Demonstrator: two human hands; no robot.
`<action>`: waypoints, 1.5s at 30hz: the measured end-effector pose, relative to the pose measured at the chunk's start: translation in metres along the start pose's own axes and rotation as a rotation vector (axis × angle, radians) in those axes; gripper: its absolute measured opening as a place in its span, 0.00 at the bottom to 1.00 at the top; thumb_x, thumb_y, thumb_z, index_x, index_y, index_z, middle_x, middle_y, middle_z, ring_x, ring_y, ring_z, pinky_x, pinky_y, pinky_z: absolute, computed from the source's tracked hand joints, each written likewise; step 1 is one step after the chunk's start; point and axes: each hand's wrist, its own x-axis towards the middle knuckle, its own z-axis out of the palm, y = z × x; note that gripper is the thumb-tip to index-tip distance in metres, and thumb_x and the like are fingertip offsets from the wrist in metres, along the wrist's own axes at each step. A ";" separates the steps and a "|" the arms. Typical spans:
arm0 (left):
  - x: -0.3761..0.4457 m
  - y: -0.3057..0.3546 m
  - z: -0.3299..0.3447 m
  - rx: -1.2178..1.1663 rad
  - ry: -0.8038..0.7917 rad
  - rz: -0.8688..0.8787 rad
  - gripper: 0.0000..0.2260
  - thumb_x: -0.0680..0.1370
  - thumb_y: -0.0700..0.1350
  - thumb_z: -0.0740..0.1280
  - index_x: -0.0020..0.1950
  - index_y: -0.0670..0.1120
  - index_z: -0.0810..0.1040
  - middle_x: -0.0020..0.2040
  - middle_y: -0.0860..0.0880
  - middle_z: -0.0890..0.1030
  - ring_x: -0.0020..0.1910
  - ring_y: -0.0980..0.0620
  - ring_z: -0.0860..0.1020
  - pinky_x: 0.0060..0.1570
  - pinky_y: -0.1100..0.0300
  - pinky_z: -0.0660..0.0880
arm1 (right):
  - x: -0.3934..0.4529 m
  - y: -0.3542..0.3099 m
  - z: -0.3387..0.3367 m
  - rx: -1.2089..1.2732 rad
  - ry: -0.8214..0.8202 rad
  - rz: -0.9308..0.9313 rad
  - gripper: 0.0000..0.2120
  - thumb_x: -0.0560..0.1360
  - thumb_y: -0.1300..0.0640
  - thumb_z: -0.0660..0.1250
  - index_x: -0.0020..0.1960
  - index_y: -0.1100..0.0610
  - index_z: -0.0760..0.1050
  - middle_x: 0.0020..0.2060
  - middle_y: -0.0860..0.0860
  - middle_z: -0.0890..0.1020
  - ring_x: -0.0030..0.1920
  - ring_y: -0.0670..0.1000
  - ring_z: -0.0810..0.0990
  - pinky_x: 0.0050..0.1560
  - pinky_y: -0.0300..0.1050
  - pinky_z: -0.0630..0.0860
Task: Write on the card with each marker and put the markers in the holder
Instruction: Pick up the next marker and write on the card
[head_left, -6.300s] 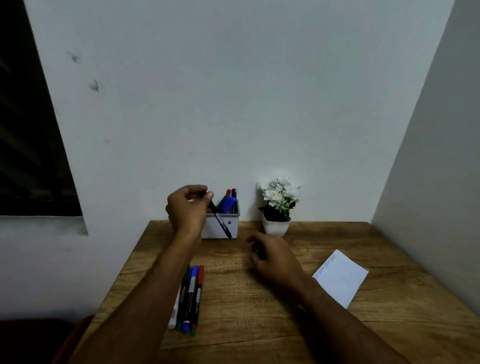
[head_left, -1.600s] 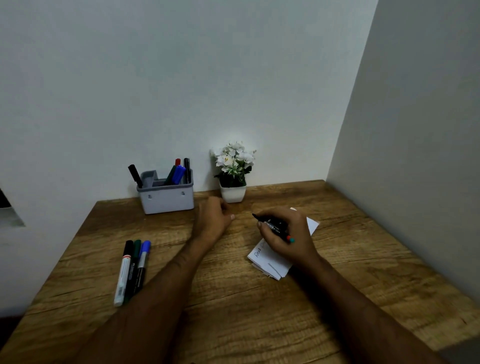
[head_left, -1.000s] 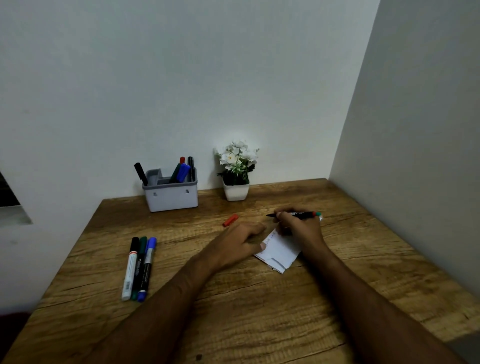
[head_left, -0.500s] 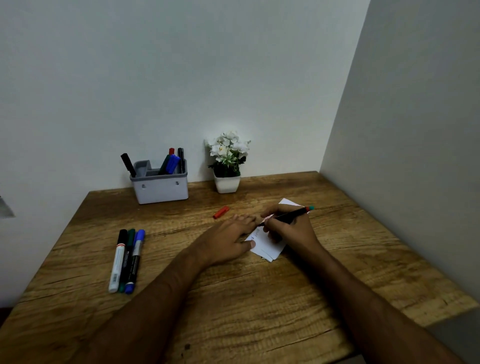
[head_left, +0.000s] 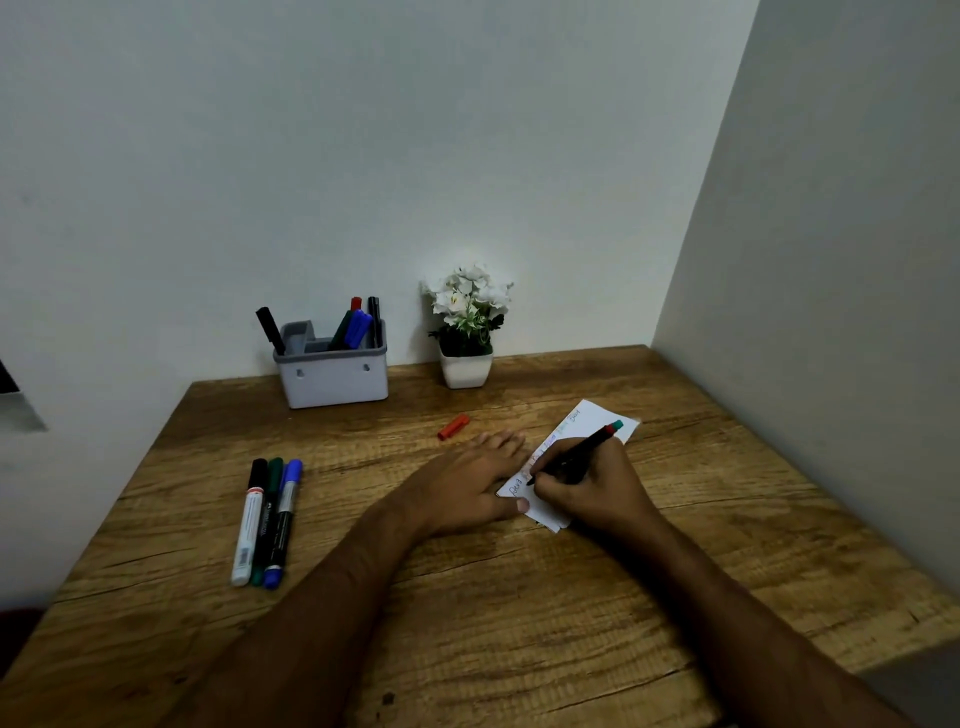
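While the black marker is gripped by the right hand, its tip is hidden. The thin white card, words illegible, is pressed flat by the left hand at 9 o'clock.

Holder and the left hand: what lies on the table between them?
In the head view, only a loose red cap lies between the holder and the left hand; otherwise bare wood.

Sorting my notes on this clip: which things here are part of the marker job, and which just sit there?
In the job: card, marker in the right hand, left hand pressing the card, red cap, three markers lying left, holder.

Just there: flower pot, table.
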 end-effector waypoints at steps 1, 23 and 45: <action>0.000 0.001 0.000 0.003 0.005 0.006 0.33 0.81 0.59 0.60 0.81 0.51 0.49 0.81 0.53 0.48 0.79 0.58 0.46 0.71 0.66 0.41 | 0.000 0.000 0.000 -0.006 -0.004 -0.002 0.06 0.71 0.64 0.74 0.44 0.54 0.87 0.41 0.48 0.88 0.45 0.45 0.87 0.49 0.52 0.85; 0.000 0.003 0.000 0.051 0.002 0.054 0.31 0.82 0.58 0.58 0.81 0.52 0.49 0.81 0.54 0.49 0.79 0.59 0.46 0.76 0.60 0.41 | -0.001 -0.005 0.003 -0.042 -0.024 0.032 0.06 0.72 0.64 0.72 0.40 0.56 0.85 0.36 0.49 0.87 0.40 0.47 0.86 0.44 0.50 0.82; 0.000 0.002 0.000 0.062 0.001 0.071 0.31 0.82 0.58 0.58 0.81 0.50 0.51 0.81 0.53 0.49 0.79 0.58 0.46 0.75 0.60 0.41 | -0.001 -0.007 0.003 -0.048 0.028 0.035 0.06 0.72 0.66 0.73 0.40 0.57 0.84 0.36 0.50 0.87 0.40 0.49 0.86 0.43 0.52 0.83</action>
